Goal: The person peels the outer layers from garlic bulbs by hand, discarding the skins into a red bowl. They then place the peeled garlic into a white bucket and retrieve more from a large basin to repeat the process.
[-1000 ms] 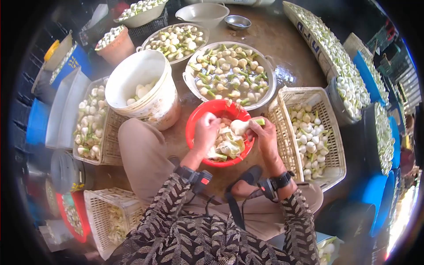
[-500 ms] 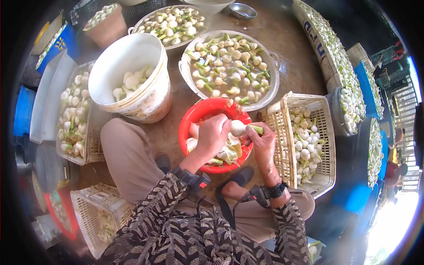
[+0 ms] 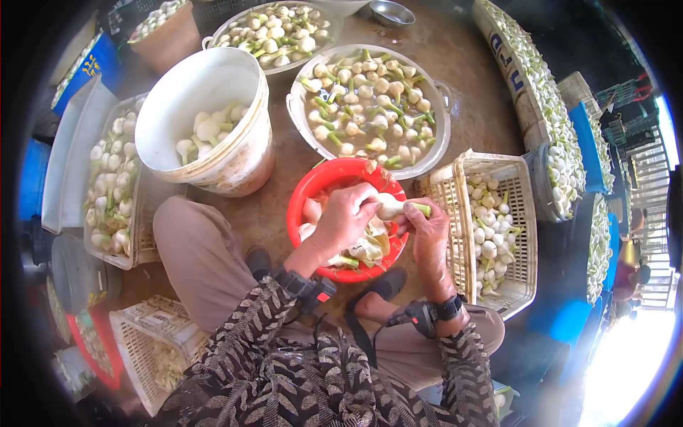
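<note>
A white garlic bulb (image 3: 389,207) with a short green stem is held over the red basin (image 3: 299,192). My right hand (image 3: 429,233) is closed round its stem side, thumb along the stem. From the other side, my left hand (image 3: 344,222) pinches at the bulb with thumb and fingers; whether a strip of skin is between them is hidden. Below the hands, pale peeled skins (image 3: 368,249) and stem pieces lie in the basin.
Ahead is a wide basin (image 3: 299,117) of garlic in water, with another basin (image 3: 265,39) behind. A white bucket (image 3: 250,153) holding bulbs stands at left. A garlic-filled crate (image 3: 530,249) sits at right, close to my right hand. More filled containers line both sides.
My right hand has shifted slightly right with the garlic bulb's stem. My left fingers have moved a little along the bulb. The view has shifted slightly.
</note>
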`<state>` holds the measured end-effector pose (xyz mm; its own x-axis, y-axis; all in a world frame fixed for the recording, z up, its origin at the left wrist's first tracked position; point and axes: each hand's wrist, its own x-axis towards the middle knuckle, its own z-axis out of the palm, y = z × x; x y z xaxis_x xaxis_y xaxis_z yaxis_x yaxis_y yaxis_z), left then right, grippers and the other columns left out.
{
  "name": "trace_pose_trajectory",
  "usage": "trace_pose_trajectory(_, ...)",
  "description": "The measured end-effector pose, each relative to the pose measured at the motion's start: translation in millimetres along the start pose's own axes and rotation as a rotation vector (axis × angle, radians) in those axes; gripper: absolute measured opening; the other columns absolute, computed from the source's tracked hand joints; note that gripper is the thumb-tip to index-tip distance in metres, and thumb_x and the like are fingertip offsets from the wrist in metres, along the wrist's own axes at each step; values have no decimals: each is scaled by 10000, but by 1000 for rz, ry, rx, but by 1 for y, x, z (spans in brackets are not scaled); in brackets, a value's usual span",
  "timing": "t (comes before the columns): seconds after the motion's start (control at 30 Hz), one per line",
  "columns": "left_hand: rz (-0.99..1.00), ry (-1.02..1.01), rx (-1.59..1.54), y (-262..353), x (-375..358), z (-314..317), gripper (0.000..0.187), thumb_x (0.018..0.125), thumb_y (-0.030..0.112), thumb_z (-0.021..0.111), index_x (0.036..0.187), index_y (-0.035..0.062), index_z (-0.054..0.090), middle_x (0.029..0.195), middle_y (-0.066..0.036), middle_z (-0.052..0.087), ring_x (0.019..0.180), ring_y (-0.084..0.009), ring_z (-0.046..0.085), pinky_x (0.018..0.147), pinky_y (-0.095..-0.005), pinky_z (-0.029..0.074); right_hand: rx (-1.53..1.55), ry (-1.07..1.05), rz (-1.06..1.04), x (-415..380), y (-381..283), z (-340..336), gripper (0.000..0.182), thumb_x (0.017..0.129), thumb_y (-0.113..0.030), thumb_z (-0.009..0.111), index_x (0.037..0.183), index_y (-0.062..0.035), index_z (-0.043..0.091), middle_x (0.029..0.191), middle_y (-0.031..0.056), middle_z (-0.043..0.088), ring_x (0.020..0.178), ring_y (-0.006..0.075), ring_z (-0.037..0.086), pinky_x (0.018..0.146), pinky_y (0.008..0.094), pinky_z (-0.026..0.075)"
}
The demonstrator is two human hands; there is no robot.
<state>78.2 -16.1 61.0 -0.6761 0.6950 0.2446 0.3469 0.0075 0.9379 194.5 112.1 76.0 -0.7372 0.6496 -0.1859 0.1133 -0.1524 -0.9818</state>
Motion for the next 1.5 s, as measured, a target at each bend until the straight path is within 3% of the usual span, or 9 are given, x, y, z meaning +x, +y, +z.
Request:
trace_pose_trajectory(0.27,-63,93,291,-32,11,-13,77,802,26,601,799,25,524,643,-86,536,551,-218,535,519,-330,421,197,-108,13,-7,-12,-12,133,854,-82,586,932,24,605,734,79,623,600,109,572,551,228,475)
trace_pose_trajectory(0.33,-323,22,-420,-9,5,-9,53,805,20,578,848,24,547,709,-134,586,621,-301,576,564,-354,460,156,-42,8,-8,-16,-13,138,854,-90,584,938,16,609,729,75,621,582,108,562,545,225,472)
trace_pose_trajectory(0.4,-385,-50,-371,-4,-2,-8,163,782,1,562,941,24,591,784,-143,612,673,-354,591,615,-400,480,181,-14,-2,-7,-16,-20,148,845,-97,588,943,11,613,718,72,619,576,104,556,546,222,471)
trace_pose_trajectory(0.47,69,-190,495,-20,-6,-1,209,755,4,555,958,4,604,846,-167,626,709,-362,607,656,-431,481,69,87,-100,-1,-30,-44,156,823,-106,603,930,6,622,694,55,608,564,97,541,539,216,458)
trace_pose_trajectory(0.63,-198,-483,679,-28,-7,-3,166,785,120,546,873,-7,608,852,-182,623,755,-364,618,672,-459,474,-1135,540,-216,45,-41,-136,130,793,-63,595,907,-39,652,643,66,586,531,103,511,523,243,436)
trace_pose_trajectory(0.87,-10,-161,401,-29,22,3,280,797,43,503,1074,33,546,856,-160,585,793,-347,588,686,-451,460,-1186,-135,-512,212,77,-70,211,798,-54,487,938,-41,644,931,197,628,867,351,617,774,426,492)
trace_pose_trajectory(1.13,-263,-225,264,-47,41,-24,264,790,54,550,1052,26,579,923,-145,588,810,-315,592,721,-390,476,-1831,-571,-590,306,166,-46,224,770,-123,532,941,-122,676,899,131,623,846,307,613,766,404,504)
trace_pose_trajectory(1.27,-257,-179,241,-51,48,-28,308,769,22,560,1076,31,574,954,-148,589,836,-295,594,710,-372,478,-1291,-466,-39,313,111,-37,364,703,-299,640,975,-57,649,897,170,646,806,349,624,751,410,505)
trace_pose_trajectory(1.5,-260,-45,-454,-80,70,23,519,813,6,552,1306,7,388,1135,-97,556,1010,-189,559,851,-298,473,-126,-587,345,164,7,-16,435,965,-394,353,1044,-19,559,767,76,627,570,140,592,513,239,490)
